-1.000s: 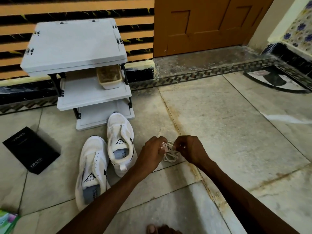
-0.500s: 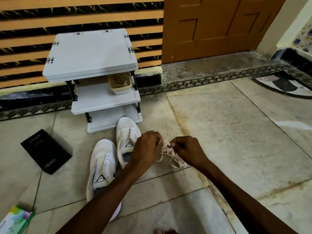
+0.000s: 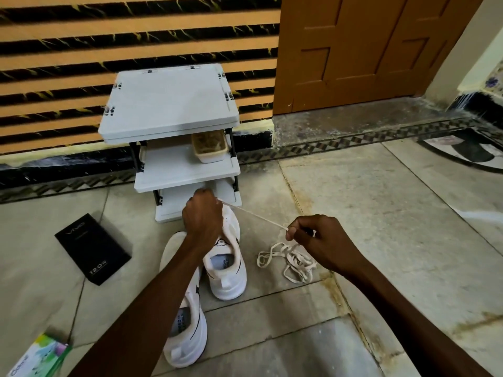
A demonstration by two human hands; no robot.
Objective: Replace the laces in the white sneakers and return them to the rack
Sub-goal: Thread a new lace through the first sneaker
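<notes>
Two white sneakers stand on the tiled floor in front of a white three-shelf rack [image 3: 174, 104]. The right sneaker [image 3: 227, 268] points toward the rack; the left sneaker [image 3: 185, 327] lies nearer me, partly under my left forearm. My left hand [image 3: 202, 216] hovers over the right sneaker's toe and grips one end of a cream lace [image 3: 255, 216]. My right hand [image 3: 318, 238] pinches the same lace farther along, so it runs taut between the hands. The remainder of the lace lies in a loose tangle [image 3: 288, 262] on the floor beside the right sneaker.
A small tub [image 3: 209, 148] sits on the rack's middle shelf. A black box [image 3: 92, 248] lies on the floor at left, and a green-white packet [image 3: 38, 357] at the bottom left corner. A wooden door [image 3: 367, 50] stands behind at right.
My hands have drawn apart: the left moved up over the right sneaker's toe, the right stayed to the right, and the lace is now stretched between them. The bundle dropped to the floor.
</notes>
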